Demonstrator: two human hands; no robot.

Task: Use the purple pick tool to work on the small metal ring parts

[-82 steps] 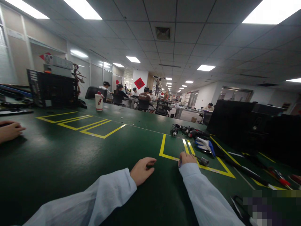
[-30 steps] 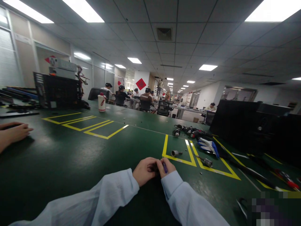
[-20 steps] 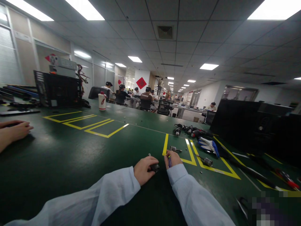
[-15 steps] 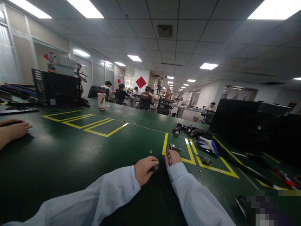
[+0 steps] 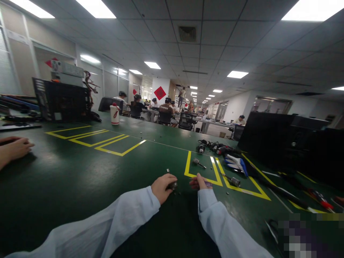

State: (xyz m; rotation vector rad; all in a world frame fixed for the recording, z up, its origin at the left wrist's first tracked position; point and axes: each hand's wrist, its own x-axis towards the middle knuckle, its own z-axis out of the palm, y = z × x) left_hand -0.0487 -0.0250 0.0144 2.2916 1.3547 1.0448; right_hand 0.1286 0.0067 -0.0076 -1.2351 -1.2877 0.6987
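Observation:
My left hand is closed around a small metal cylinder with a thin shaft sticking up past the fingers. Two tiny parts lie on the table just below it. To its right, my right hand is closed on a slim tool with a purple handle; its tip cannot be made out. Beyond my right hand, a metal cylinder with a shaft lies inside a yellow taped outline. A similar metal cylinder rests in the outline farther right.
The green table carries yellow tape outlines. Blue-and-white gloves, dark tools and a red-handled tool lie right. Another person's hand rests at far left. A white cup stands at the back.
My right hand has turned, swinging the purple handle from pointing toward me to pointing right. The left hand's cylinder is lifted slightly, and tiny parts now show below it.

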